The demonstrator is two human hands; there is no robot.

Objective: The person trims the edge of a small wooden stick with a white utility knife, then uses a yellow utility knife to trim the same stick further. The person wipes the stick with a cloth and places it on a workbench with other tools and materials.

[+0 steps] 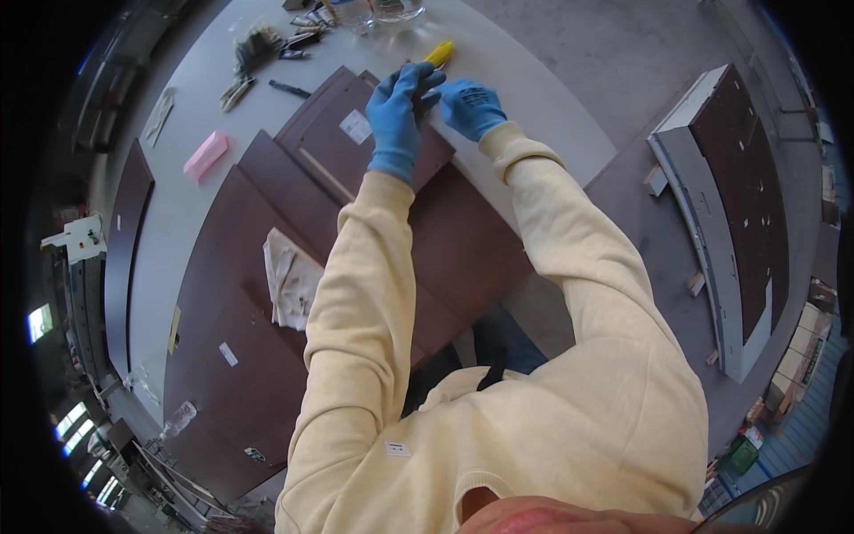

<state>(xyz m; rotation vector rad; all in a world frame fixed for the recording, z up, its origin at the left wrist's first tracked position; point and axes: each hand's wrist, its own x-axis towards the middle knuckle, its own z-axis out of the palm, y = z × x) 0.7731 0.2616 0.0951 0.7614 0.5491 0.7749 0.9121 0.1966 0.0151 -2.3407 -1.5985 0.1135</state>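
**Both hands in close at the far end of the board stack**

So I've got blue gloves on, and my left hand [400, 111] is up over the small brown board [345, 158] with the white label [356, 126], fingers bent inward. My right hand [471, 109] is curled up just beside it. They're super close, but I can't tell if they actually touch, or if either one is clamped on something, since the fingers cover whatever's between them. A yellow tool [439, 54] sits right past my left fingertips; can't tell if I'm touching it.

The small board is on top of the bigger brown panels [227, 303], far end of the pile, on a pale table [534, 76]. There's a crumpled white cloth [292, 278] on the panels by my left forearm, and a pink block [205, 156] and a dark marker [289, 89] off to the left.
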